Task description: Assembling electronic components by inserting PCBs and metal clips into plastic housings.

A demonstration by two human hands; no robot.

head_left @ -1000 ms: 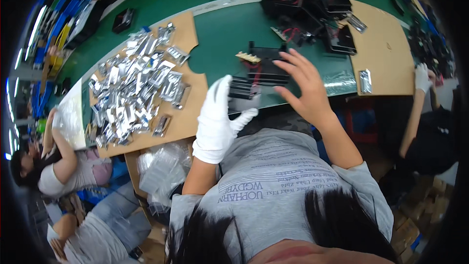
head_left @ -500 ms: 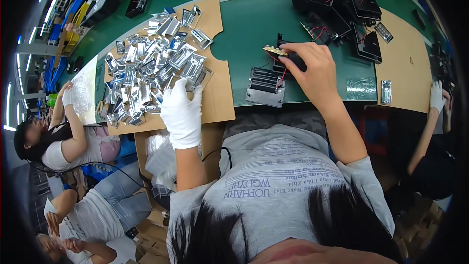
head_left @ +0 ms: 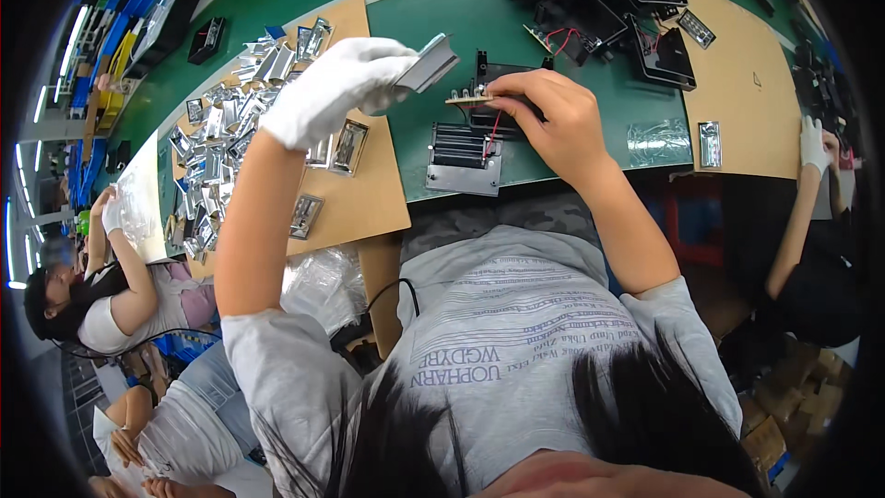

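My left hand [head_left: 346, 83], in a white glove, pinches a shiny silver metal reflector [head_left: 430, 65] and holds it up above the table. Close to it on the right, my bare right hand [head_left: 553, 111] grips a small circuit board [head_left: 468, 98] with several little clear bulb-like parts along its top. Red wires [head_left: 494, 136] run down from the board. Beneath them, at the table's near edge, lies a black ribbed part on a grey metal plate [head_left: 461, 177]. Behind the board is a black plastic housing [head_left: 513, 72], partly hidden by my right hand.
Many silver reflectors [head_left: 221, 134] lie heaped on cardboard [head_left: 378, 198] at the left. Black housings with red wires [head_left: 590, 14] cluster at the back right. A clear plastic bag [head_left: 657, 142] and a single reflector [head_left: 709, 145] lie nearer. Co-workers sit at both sides.
My left hand has lifted a reflector from the heap and brought it up and right, near the circuit board. My right hand still holds the board, now turned more level.
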